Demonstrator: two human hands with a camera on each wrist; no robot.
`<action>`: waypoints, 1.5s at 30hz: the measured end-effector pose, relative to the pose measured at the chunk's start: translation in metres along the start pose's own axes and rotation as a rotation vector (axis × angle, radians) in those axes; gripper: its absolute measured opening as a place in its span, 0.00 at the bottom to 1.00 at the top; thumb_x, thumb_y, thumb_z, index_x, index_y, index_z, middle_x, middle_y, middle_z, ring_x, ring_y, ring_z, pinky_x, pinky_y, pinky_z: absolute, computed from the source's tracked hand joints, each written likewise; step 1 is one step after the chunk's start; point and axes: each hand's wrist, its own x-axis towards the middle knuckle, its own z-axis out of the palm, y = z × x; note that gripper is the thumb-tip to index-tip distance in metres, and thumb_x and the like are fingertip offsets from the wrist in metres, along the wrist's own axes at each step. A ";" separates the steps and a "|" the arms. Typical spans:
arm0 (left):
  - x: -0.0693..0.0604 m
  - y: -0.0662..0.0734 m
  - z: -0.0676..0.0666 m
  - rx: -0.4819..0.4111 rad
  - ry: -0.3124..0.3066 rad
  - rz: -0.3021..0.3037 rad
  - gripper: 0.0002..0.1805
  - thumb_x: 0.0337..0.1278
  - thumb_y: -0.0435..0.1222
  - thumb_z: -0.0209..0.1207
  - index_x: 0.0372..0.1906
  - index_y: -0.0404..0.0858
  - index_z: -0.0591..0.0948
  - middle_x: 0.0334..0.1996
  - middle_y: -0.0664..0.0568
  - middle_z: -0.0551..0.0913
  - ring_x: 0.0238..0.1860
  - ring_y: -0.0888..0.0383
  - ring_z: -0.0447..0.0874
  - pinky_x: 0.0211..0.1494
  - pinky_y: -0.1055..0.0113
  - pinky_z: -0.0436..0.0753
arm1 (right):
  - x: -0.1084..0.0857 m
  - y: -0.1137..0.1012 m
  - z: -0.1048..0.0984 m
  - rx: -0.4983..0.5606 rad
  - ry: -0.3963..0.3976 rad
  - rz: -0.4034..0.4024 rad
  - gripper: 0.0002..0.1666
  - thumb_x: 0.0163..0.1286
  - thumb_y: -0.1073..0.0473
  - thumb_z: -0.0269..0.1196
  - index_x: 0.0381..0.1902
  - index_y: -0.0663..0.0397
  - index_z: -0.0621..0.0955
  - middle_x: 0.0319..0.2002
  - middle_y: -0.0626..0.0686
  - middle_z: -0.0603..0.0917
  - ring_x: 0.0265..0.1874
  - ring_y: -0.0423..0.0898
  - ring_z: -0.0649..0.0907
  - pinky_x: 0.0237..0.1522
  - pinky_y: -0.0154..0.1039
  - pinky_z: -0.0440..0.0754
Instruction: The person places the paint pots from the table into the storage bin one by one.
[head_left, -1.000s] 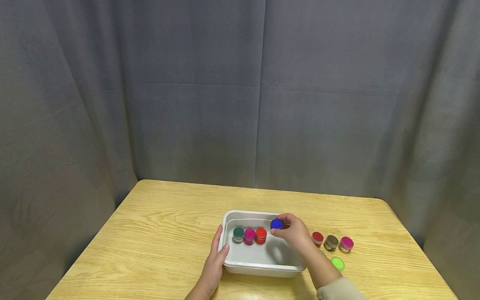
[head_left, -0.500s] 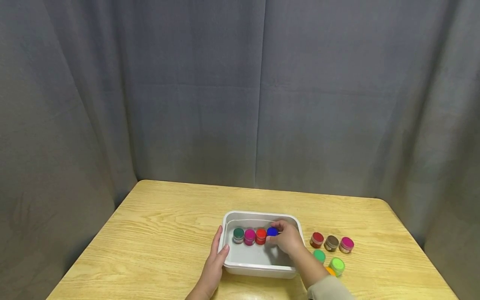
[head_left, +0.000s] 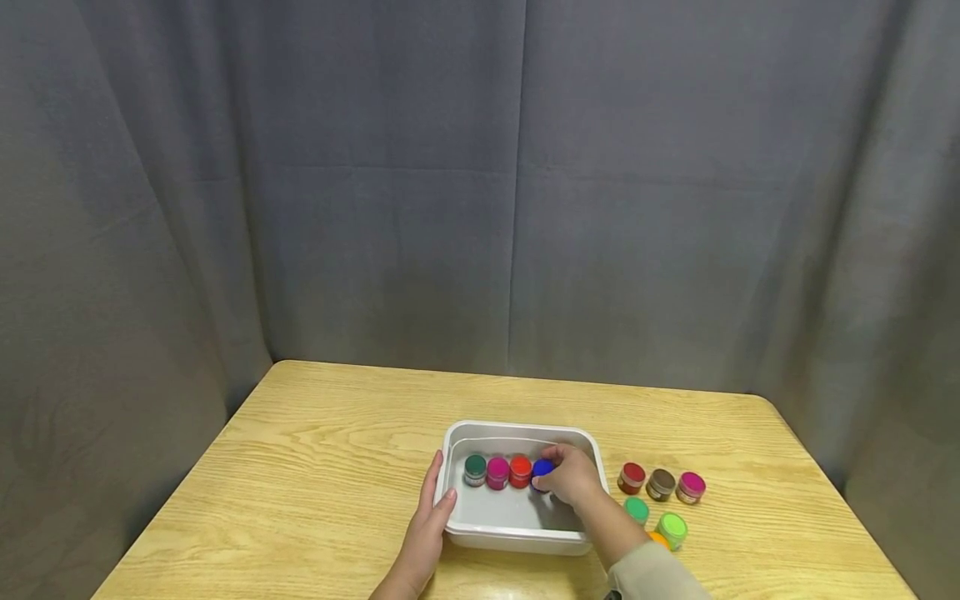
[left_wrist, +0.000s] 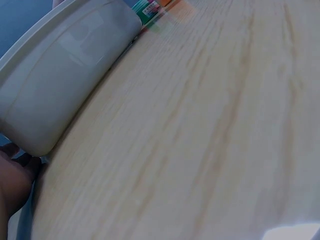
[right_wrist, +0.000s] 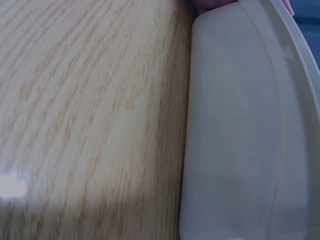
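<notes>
A grey curtain (head_left: 375, 208) hangs behind a wood-grain desk (head_left: 315, 467). Near its front edge sits a white plastic tray (head_left: 517, 544). The left hand (head_left: 429, 527) grips the tray's left end, thumb over the rim and fingers along the outer wall. The right hand (head_left: 572, 477) reaches inside, its fingers narrowed to a pinch on a blue-lidded paint jar (head_left: 541, 469).

That jar is what has changed: a second ago it was held apart from the others, towards the tray's right side; now it is down at the right end of a row, just beside the orange-red jar (head_left: 520, 472). Left of that come the magenta jar (head_left: 497, 473) and the dark green jar (head_left: 475, 470). The row therefore counts four, though the blue one is not yet released.

Right of the tray, six jars remain on the desk: dark red (head_left: 632, 478), brown (head_left: 661, 485), a second magenta (head_left: 691, 488), lime (head_left: 672, 530), mid-green (head_left: 636, 511) and orange (head_left: 659, 540), the last only partly showing.
</notes>
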 end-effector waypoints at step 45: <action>0.000 -0.001 0.000 -0.005 -0.001 0.000 0.32 0.76 0.43 0.41 0.79 0.50 0.47 0.79 0.41 0.44 0.78 0.33 0.39 0.72 0.27 0.40 | -0.027 0.001 -0.072 0.201 -0.086 -0.071 0.32 0.65 0.59 0.67 0.64 0.62 0.73 0.63 0.67 0.75 0.62 0.63 0.75 0.62 0.55 0.78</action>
